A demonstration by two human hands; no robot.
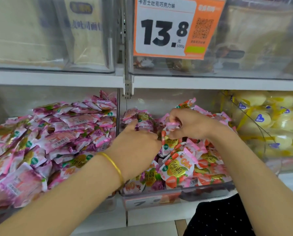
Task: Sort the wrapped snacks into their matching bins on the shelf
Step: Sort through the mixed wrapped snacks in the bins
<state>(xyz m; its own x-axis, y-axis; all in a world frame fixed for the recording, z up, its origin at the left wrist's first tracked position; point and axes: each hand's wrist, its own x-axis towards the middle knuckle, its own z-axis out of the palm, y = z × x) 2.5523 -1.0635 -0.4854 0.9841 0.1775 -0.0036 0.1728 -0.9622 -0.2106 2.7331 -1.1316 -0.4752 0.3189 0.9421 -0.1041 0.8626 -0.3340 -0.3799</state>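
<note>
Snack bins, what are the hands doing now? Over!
Left hand grips purple packets. Right hand pinches a pink packet. Both in the middle bin, which also holds strawberry packets. Nothing blocking.

Both hands reach into the middle bin (210, 190), which is heaped with strawberry packets (176, 171). The left hand (135, 142), with a gold bangle (114, 166) on its wrist, grips a bunch of purple packets (139, 118). The right hand (191, 123) pinches a pink packet (172, 127). Just beside it, the left bin (14, 99) is piled with more purple ones. An orange price tag (167, 28) hangs above.
</note>
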